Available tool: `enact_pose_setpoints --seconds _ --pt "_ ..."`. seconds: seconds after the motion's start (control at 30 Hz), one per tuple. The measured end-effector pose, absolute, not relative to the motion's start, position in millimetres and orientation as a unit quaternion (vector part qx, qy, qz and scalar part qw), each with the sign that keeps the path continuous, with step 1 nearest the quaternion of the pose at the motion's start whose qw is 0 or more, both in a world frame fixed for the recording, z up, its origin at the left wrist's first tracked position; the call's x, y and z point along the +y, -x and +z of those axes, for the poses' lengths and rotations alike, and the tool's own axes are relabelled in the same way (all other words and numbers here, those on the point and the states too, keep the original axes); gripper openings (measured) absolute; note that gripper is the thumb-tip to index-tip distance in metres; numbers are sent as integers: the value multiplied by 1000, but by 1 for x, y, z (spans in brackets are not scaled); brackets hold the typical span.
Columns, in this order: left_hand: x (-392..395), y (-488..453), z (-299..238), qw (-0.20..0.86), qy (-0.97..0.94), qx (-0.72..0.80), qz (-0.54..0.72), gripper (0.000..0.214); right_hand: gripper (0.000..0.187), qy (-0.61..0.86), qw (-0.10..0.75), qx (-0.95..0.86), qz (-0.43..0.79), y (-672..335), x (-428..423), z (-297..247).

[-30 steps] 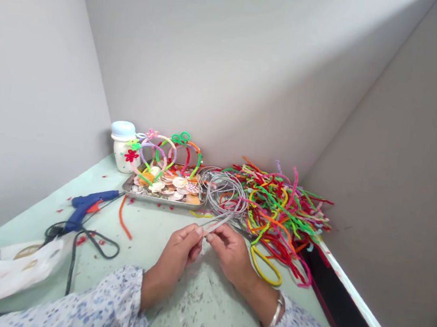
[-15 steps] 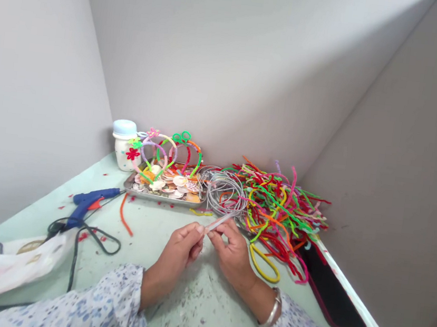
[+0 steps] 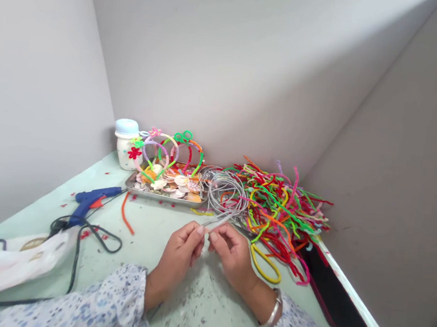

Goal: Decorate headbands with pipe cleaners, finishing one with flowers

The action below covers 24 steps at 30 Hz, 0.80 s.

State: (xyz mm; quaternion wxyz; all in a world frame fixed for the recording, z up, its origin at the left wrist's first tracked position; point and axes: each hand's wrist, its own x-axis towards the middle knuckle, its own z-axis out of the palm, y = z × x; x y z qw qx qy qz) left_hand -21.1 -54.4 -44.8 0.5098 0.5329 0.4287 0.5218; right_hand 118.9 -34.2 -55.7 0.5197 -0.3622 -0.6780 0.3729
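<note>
Left hand: the left hand (image 3: 179, 257) is closed loosely, its thumb and fingertips (image 3: 199, 230) pinching the near end of a thin grey strip (image 3: 217, 223).
Right hand: the right hand (image 3: 233, 255) is curled and gripping the same strip just beside the left hand, with a silver bangle (image 3: 274, 311) sitting on its wrist.
Held strip: it is slanting up between the hands, its far end pointing toward the coiled grey wire hoops (image 3: 225, 192); whether it joins them cannot be told.
Sleeves: patterned white sleeves (image 3: 106, 298) are resting on the pale green table (image 3: 200, 310).
Right side: a yellow pipe cleaner loop (image 3: 264, 264) is lying near the right hand, and a black phone in a red case (image 3: 331, 297) is lying along the table edge.
Left side: a blue glue gun (image 3: 90, 202) is lying with its black cord (image 3: 103, 239) trailing toward a white plastic bag (image 3: 2, 269), and an orange pipe cleaner (image 3: 125, 214) is lying apart.
Tray: a metal tray (image 3: 147, 194) is holding seashells (image 3: 168, 181), with pipe cleaner headbands (image 3: 168, 149) standing at its back.
Far corner: a white jar with a blue lid (image 3: 127, 144) is standing behind the tray, and a heap of multicoloured pipe cleaners (image 3: 280, 213) is piled against the wall (image 3: 234, 64).
</note>
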Motion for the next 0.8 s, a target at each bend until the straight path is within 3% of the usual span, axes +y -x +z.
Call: enact_pose_setpoints --seconds 0.33,0.8 --pt "-55 21 -47 391 -613 455 514 31 25 380 524 -625 436 -116 -33 -55" --pt "-53 20 -45 378 -647 447 488 29 25 333 538 -581 512 -116 -27 -59"
